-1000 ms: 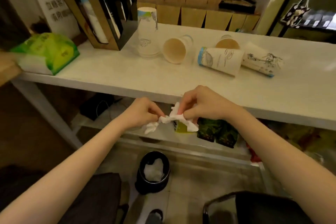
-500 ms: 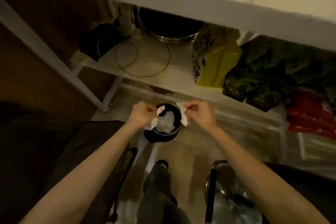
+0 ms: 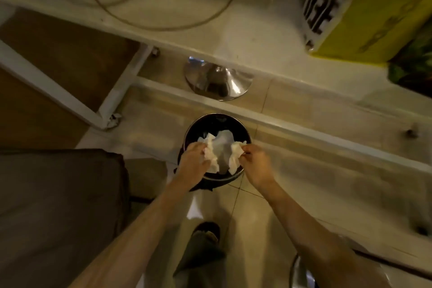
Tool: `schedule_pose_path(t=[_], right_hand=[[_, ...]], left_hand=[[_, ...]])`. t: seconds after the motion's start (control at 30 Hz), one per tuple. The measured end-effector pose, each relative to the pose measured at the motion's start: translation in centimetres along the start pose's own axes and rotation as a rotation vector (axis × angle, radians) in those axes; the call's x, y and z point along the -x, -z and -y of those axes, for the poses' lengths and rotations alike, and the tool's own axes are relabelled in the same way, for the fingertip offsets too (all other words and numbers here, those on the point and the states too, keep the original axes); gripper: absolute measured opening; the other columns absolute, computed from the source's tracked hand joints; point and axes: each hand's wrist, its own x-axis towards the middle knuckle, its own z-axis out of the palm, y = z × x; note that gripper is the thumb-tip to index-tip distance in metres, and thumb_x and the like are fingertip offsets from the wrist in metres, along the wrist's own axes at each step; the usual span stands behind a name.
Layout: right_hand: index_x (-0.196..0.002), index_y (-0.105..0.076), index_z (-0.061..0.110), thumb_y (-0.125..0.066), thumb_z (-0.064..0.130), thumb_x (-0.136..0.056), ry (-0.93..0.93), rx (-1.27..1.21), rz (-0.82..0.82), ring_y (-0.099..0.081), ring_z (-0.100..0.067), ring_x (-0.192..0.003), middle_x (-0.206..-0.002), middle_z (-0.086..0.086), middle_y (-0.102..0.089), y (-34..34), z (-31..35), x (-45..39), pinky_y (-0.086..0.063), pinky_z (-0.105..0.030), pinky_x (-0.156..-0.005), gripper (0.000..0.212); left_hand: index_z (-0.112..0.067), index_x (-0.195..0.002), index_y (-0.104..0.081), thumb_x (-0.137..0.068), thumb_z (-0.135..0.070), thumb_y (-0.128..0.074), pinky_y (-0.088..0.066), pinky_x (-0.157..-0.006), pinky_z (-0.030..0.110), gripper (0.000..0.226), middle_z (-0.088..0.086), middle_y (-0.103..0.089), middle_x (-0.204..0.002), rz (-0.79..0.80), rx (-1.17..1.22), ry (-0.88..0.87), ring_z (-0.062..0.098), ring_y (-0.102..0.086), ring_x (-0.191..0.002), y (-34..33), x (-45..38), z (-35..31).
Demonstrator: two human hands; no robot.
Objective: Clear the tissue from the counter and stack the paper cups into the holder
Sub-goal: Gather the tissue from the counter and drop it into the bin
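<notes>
While both arms reach down toward the floor, this is how things stand, nearest first:

Foot: a dark shoe (image 3: 207,229) on the pale floor tiles, just short of the bin.

Left hand: the left hand (image 3: 194,159) sits over the near-left rim of the bin, fingers curled and pinched closed on a crumpled piece of tissue (image 3: 210,154).

Right hand: the right hand (image 3: 254,161) is over the near-right rim, thumb and fingertips nipped together on a second scrap of tissue (image 3: 236,154). The two pieces hang apart, each in its own hand.

Where the tissue is: directly above the open mouth of the small black waste bin (image 3: 217,179), not yet let go. More white paper (image 3: 223,141) already lies inside, between the two held scraps.

Beyond the bin: a chrome flared base (image 3: 218,82) on the floor, partly under the low white shelf (image 3: 177,37).

On the shelf: a loop of brown cable (image 3: 163,28) and, far right, a yellow printed bag (image 3: 364,11).

Progress, as I judge it: the tissue is off the counter and a finger's release from being binned, so the first half looks nearly done.

Left to do: the paper cups and their holder are nowhere in sight from here, so stacking appears not to have started; I cannot tell for sure.
</notes>
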Motion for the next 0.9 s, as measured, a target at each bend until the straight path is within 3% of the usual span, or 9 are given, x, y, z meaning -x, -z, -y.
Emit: schedule_pose_path(t=[0.07, 0.13, 0.2, 0.3, 0.43, 0.53, 0.67, 0.9], right_hand=[[-0.109, -0.062, 0.003, -0.051, 0.006, -0.088, 0.001, 0.013, 0.035, -0.062, -0.032, -0.093, -0.108, -0.019, -0.065, -2.0, -1.4, -1.9, -0.040, -0.021, -0.064, 0.024], [-0.114, -0.058, 0.005, -0.050, 0.006, -0.088, -0.016, -0.001, 0.102, -0.061, -0.032, -0.099, -0.113, -0.019, -0.063, -3.4, -2.2, -3.2, -0.049, -0.029, -0.078, 0.026], [-0.119, -0.052, 0.006, -0.049, 0.005, -0.089, -0.043, -0.031, 0.171, -0.059, -0.033, -0.107, -0.118, -0.018, -0.060, -4.0, -2.3, -3.8, -0.048, -0.038, -0.092, 0.031], [-0.131, -0.041, 0.011, -0.047, 0.002, -0.089, -0.076, -0.055, 0.196, -0.054, -0.034, -0.115, -0.127, -0.017, -0.054, -3.6, -2.0, -3.8, -0.046, -0.040, -0.098, 0.044], [-0.134, -0.038, 0.018, -0.051, 0.009, -0.088, -0.051, -0.034, 0.184, -0.059, -0.032, -0.108, -0.125, -0.016, -0.057, -1.5, -0.2, -2.3, -0.051, -0.044, -0.093, 0.049], [-0.136, -0.036, 0.016, -0.056, 0.014, -0.086, -0.022, -0.027, 0.173, -0.061, -0.031, -0.104, -0.118, -0.016, -0.062, 1.9, 3.6, 0.7, -0.051, -0.041, -0.091, 0.054], [-0.132, -0.043, 0.010, -0.058, 0.016, -0.085, 0.057, -0.009, 0.138, -0.060, -0.028, -0.104, -0.117, -0.015, -0.062, 7.6, 9.3, 5.3, -0.048, -0.032, -0.087, 0.050], [-0.126, -0.046, 0.011, -0.059, 0.019, -0.085, 0.169, -0.047, 0.075, -0.064, -0.026, -0.094, -0.101, -0.012, -0.069, 19.0, 19.8, 15.6, -0.050, -0.035, -0.083, 0.044]], left_hand=[[0.001, -0.126, -0.041, -0.085, -0.003, -0.053, -0.031, -0.091, 0.015, 0.044, 0.018, -0.042, -0.133, -0.002, 0.041, 0.011, 0.031, -0.044, -0.121, -1.8, -1.8, 1.3], [-0.002, -0.129, -0.038, -0.085, -0.001, -0.051, -0.025, -0.079, 0.007, 0.046, 0.014, -0.040, -0.133, 0.004, 0.044, 0.024, 0.028, -0.043, -0.122, -3.2, -3.1, 2.2], [-0.003, -0.129, -0.038, -0.084, -0.001, -0.051, -0.029, -0.081, 0.013, 0.046, 0.011, -0.043, -0.131, 0.020, 0.032, 0.037, 0.027, -0.043, -0.121, -3.8, -3.8, 2.8], [-0.004, -0.133, -0.033, -0.084, -0.004, -0.053, -0.035, -0.090, 0.022, 0.052, 0.011, -0.042, -0.133, 0.051, 0.020, 0.087, 0.029, -0.042, -0.123, -3.3, -3.4, 2.9], [-0.010, -0.136, -0.028, -0.085, -0.010, -0.054, -0.036, -0.102, 0.039, 0.057, 0.016, -0.036, -0.141, 0.098, 0.019, 0.112, 0.032, -0.038, -0.128, -0.7, -1.9, 1.0], [-0.010, -0.133, -0.033, -0.083, -0.013, -0.058, -0.041, -0.098, 0.036, 0.056, 0.016, -0.050, -0.130, 0.085, 0.031, 0.059, 0.030, -0.047, -0.122, 2.5, 0.9, -2.6], [-0.010, -0.137, -0.027, -0.083, -0.014, -0.059, -0.037, -0.098, 0.029, 0.062, 0.014, -0.051, -0.127, 0.115, 0.069, 0.030, 0.026, -0.047, -0.120, 7.3, 5.6, -9.0], [-0.013, -0.119, -0.049, -0.077, -0.018, -0.060, -0.049, -0.092, 0.039, 0.044, 0.010, -0.064, -0.114, 0.007, -0.107, -0.250, 0.025, -0.059, -0.107, 16.7, 14.8, -20.9]])
